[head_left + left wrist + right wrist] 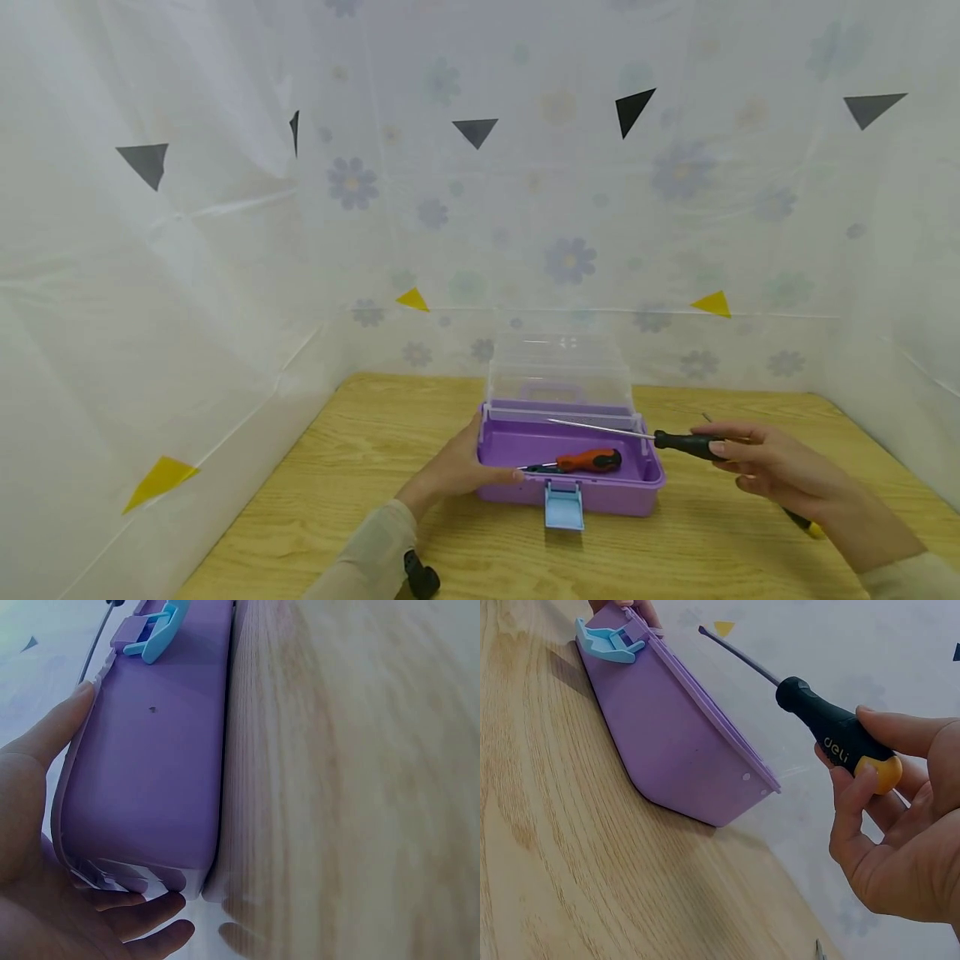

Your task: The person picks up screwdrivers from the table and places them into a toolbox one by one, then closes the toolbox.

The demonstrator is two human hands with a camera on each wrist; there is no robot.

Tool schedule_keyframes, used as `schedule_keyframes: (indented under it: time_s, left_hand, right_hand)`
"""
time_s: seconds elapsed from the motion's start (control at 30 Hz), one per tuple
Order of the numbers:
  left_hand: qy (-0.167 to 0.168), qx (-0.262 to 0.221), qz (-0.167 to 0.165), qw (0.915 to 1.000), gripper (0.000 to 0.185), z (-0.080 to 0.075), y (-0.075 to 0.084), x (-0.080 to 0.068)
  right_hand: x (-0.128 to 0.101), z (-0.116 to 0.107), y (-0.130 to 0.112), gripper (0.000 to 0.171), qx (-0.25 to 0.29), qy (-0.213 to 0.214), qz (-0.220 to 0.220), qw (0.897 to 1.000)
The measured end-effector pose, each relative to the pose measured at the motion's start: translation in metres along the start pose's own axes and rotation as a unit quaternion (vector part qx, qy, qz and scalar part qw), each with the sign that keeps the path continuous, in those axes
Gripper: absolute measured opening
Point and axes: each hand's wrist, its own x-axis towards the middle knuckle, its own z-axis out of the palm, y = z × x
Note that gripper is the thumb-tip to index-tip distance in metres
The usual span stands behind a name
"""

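A purple toolbox [622, 498] stands on the wooden table with its clear lid [558, 367] raised. Inside lie a red-and-black screwdriver [588, 461] and a dark green-handled tool [534, 469], partly hidden by the front rim. My left hand [457, 467] holds the box's left end; its thumb lies on the front rim and its fingers reach round the end wall, as the left wrist view shows. My right hand [780, 467] pinches a screwdriver [829, 727] by its black handle with a yellow end. The metal shaft points left, above the box's right part.
A light-blue latch [564, 507] hangs from the box's front. Behind my right hand lies another tool with a black-and-yellow handle [802, 523], mostly hidden. White flower-patterned sheeting [570, 208] encloses the table at the back and sides.
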Motion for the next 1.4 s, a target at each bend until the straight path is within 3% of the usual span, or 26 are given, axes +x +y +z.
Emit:
schedule_keyframes:
  time_s: [0.2, 0.53, 1.0, 1.2, 1.4]
  left_hand:
    - [-0.009, -0.011, 0.008, 0.9999, 0.113, 0.001, 0.001, 0.001]
    - [-0.009, 0.003, 0.009, 0.9999, 0.116, 0.000, 0.001, 0.001]
    - [-0.009, 0.016, 0.008, 0.9998, 0.115, 0.000, -0.001, 0.002]
    - [-0.010, 0.011, 0.012, 0.9998, 0.115, -0.001, 0.000, 0.002]
    - [-0.003, 0.018, 0.008, 0.9998, 0.119, -0.001, -0.001, 0.002]
  right_hand:
    - [0.008, 0.006, 0.002, 0.036, -0.026, 0.026, 0.014, 0.999]
    - [0.016, 0.017, -0.004, 0.037, -0.024, -0.003, 0.001, 1.000]
    - [0.028, 0.023, -0.003, 0.034, -0.011, -0.001, 0.008, 1.000]
    - [0.033, 0.031, -0.005, 0.031, -0.054, 0.036, 0.014, 0.998]
    - [0.043, 0.042, -0.007, 0.041, -0.144, 0.083, 0.026, 0.986]
